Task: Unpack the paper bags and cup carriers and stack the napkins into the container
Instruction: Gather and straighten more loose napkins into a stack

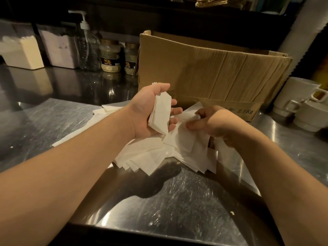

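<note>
Scratched, shiny stainless-steel counter (159, 201) lay nearest the camera and filled the lower view, with both bare forearms reaching across it toward twelve o'clock. Behind the hands, from twelve to two o'clock, stood a large open brown corrugated cardboard box (209, 68), its front face creased and printed "2.5Kg" near the lower right corner. A loose, fanned heap of white folded paper napkins (150, 155) sprawled on the steel at the centre, in front of the box and under both hands.

At nine to ten o'clock two clear plastic canisters of pale powder (23, 50) stood against the dark back wall, then a clear pump-top bottle (87, 45) and two gold-lidded glass jars of cream powder (110, 55) just beside the box's left edge. Stacked white ceramic cups (300, 103) sat at three o'clock, near the box's right end.

The left hand (150, 110) was palm-up above the heap, its fingers curled round a small gathered stack of white napkins (159, 114). The right hand (211, 121) was just beside it, thumb and fingers pinching a crumpled napkin at the top of the heap.
</note>
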Demonstrator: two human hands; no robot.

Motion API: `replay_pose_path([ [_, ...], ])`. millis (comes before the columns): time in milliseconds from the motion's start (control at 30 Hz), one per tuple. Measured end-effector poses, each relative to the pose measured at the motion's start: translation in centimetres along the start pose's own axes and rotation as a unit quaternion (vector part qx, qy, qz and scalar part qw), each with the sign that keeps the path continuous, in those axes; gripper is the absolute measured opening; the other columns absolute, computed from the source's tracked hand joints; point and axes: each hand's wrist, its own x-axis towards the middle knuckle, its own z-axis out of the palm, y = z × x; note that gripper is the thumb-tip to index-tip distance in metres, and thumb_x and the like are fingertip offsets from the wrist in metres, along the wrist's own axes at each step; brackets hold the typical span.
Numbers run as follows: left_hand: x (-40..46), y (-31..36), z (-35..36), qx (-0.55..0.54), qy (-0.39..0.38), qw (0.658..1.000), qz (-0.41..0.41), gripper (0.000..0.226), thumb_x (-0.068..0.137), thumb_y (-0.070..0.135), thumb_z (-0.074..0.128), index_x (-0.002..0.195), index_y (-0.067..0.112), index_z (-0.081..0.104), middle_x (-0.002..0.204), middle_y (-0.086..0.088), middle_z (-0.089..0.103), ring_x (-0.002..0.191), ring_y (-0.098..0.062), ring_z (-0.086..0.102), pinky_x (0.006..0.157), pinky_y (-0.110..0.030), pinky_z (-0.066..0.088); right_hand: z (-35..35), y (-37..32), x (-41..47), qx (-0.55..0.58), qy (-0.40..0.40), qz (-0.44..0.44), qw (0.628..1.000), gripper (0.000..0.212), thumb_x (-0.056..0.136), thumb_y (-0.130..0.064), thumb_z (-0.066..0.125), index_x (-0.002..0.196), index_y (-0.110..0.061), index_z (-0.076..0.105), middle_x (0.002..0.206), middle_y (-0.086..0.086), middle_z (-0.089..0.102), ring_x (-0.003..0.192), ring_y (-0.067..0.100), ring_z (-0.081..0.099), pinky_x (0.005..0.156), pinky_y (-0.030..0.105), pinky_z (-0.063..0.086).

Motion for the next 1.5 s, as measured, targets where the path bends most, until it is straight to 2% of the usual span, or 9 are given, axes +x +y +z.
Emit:
replay_pose_path([
  [167,0.0,0.5,-0.6,-0.063,-0.012,0.997,0.032,0.045,0.094,0.052,0.054,0.116,0.014,0.061,0.094,-0.01,0.068,0.078,-0.022,0.062,0.074,-0.033,0.051,-1.3,0.2,-0.6,0.124,-0.01,-0.055,0.991,0.016,0.089,-0.015,0.072,0.098,-0.002,0.074,0.103,0.023,0.074,0.092,0.038,0.072,0.094,0.056,0.056],
  [367,0.1,0.3,-0.4,-0.05,-0.052,0.997,0.031,0.042,0.095,0.051,0.054,0.113,0.014,0.063,0.094,-0.01,0.068,0.081,-0.027,0.068,0.077,-0.037,0.057,-2.7,-0.1,-1.4,0.319,-0.179,-0.163,0.916,0.024,0.084,-0.018,0.066,0.102,-0.003,0.062,0.099,0.012,0.067,0.09,0.027,0.069,0.077,0.035,0.06],
  [667,0.0,-0.7,0.4,0.004,-0.15,0.989,0.019,0.065,0.095,0.072,0.043,0.135,0.025,0.064,0.118,-0.011,0.073,0.111,-0.033,0.067,0.101,-0.051,0.053,0.0,-0.6,-0.8,0.256,0.029,-0.138,0.956,0.008,0.09,-0.02,0.072,0.085,-0.017,0.076,0.081,0.0,0.075,0.075,0.015,0.065,0.071,0.032,0.054],
  [900,0.0,-0.6,0.3,0.093,-0.062,0.993,0.031,0.038,0.095,0.031,0.062,0.13,0.017,0.06,0.099,-0.013,0.076,0.089,-0.032,0.073,0.091,-0.047,0.055,0.0,-0.9,-0.9,0.242,0.051,-0.106,0.963,0.012,0.096,-0.03,0.069,0.097,-0.019,0.074,0.095,0.005,0.076,0.095,0.033,0.07,0.08,0.045,0.06],
  [1000,0.1,-0.4,0.1,0.065,-0.041,0.996,0.035,0.039,0.097,0.027,0.059,0.133,0.013,0.059,0.116,-0.016,0.076,0.109,-0.037,0.072,0.102,-0.054,0.053,-0.6,-0.9,-1.0,0.247,0.038,-0.066,0.966,0.013,0.098,-0.017,0.065,0.092,-0.015,0.075,0.103,0.018,0.075,0.11,0.048,0.065,0.094,0.064,0.053],
  [1167,-0.1,-0.3,0.1,0.037,-0.026,0.998,0.043,0.037,0.1,0.025,0.055,0.135,0.013,0.058,0.117,-0.016,0.076,0.109,-0.036,0.072,0.095,-0.05,0.057,-1.0,-0.7,-1.1,0.261,0.053,-0.056,0.962,0.016,0.096,-0.004,0.064,0.086,-0.007,0.076,0.09,0.022,0.072,0.08,0.034,0.058,0.066,0.04,0.052],
  [1300,0.1,-0.2,-0.1,-0.002,-0.015,0.999,0.038,0.036,0.101,0.027,0.051,0.133,0.015,0.061,0.115,-0.013,0.077,0.108,-0.034,0.073,0.097,-0.047,0.055,-1.6,-0.8,-1.0,0.296,0.084,-0.037,0.951,0.012,0.094,-0.007,0.061,0.087,-0.005,0.07,0.081,0.015,0.07,0.082,0.035,0.063,0.078,0.045,0.059],
  [1400,0.0,0.0,-0.4,-0.043,-0.017,0.998,0.035,0.041,0.098,0.028,0.052,0.136,0.017,0.062,0.118,-0.014,0.075,0.104,-0.033,0.072,0.09,-0.047,0.059,-2.5,-1.0,-1.9,0.378,0.007,-0.036,0.925,0.008,0.089,-0.015,0.061,0.092,-0.009,0.065,0.078,0.007,0.072,0.081,0.027,0.071,0.087,0.046,0.059],
  [1500,-0.1,-0.2,-0.5,-0.075,-0.052,0.995,0.031,0.053,0.09,0.033,0.058,0.139,0.014,0.058,0.12,-0.017,0.073,0.097,-0.035,0.073,0.088,-0.049,0.06,-3.1,-1.1,-2.9,0.396,-0.109,-0.082,0.908,0.019,0.082,-0.023,0.06,0.097,-0.013,0.064,0.077,0.004,0.07,0.069,0.017,0.072,0.056,0.029,0.06],
])
